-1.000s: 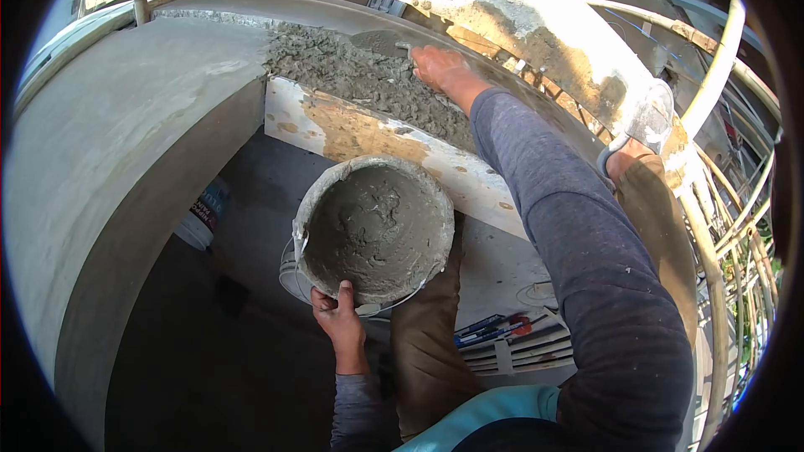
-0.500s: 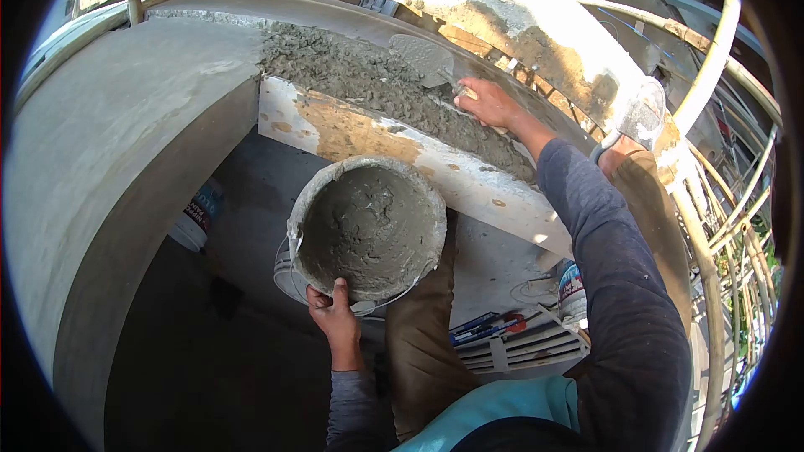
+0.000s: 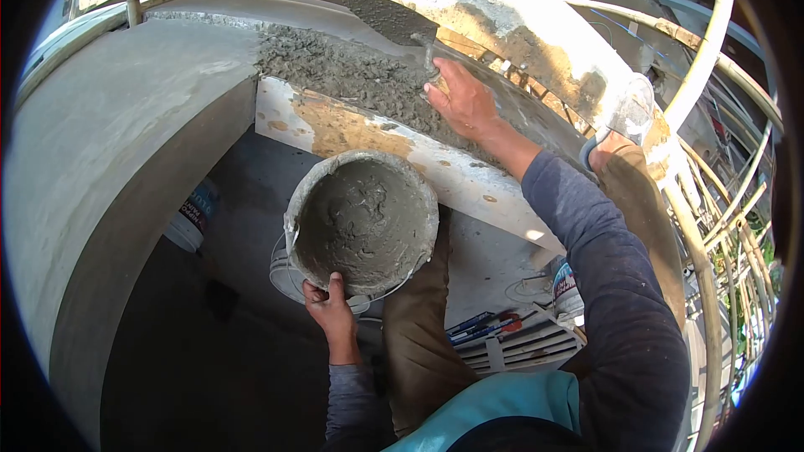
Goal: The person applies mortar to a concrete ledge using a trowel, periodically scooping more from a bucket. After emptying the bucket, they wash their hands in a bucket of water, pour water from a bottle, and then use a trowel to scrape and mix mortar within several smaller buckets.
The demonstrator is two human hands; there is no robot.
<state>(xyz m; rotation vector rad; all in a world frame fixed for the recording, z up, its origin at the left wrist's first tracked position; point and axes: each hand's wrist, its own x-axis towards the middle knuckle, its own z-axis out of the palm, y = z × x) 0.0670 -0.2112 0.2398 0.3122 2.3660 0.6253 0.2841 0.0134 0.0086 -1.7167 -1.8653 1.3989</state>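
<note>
My left hand [image 3: 333,316] grips the near rim of a bucket [image 3: 425,192], its thumb over the edge and its fingers beneath. Wet grey mortar [image 3: 364,222] coats the bucket's inside and lies in its bottom. My right hand [image 3: 462,99] is closed round the handle of a trowel [image 3: 389,18]. The trowel's blade is tilted up, with its dark, mortar-smeared face showing, over the far side of the ledge. Rough fresh mortar [image 3: 335,67] covers the ledge top, behind a stained board [image 3: 335,123] along its near face.
A smooth curved wall [image 3: 142,109] rises at left. Bamboo poles [image 3: 708,285] stand at right, and a sunlit concrete edge [image 3: 502,0] runs behind the ledge. Below are a paint bucket [image 3: 191,216], another bucket [image 3: 568,293] and a slatted rack [image 3: 519,343]. My foot [image 3: 628,113] rests at right.
My right hand has lifted the trowel up and to the left, and its blade has turned from lying near the mortar to tilted. The left hand and bucket have shifted barely in view.
</note>
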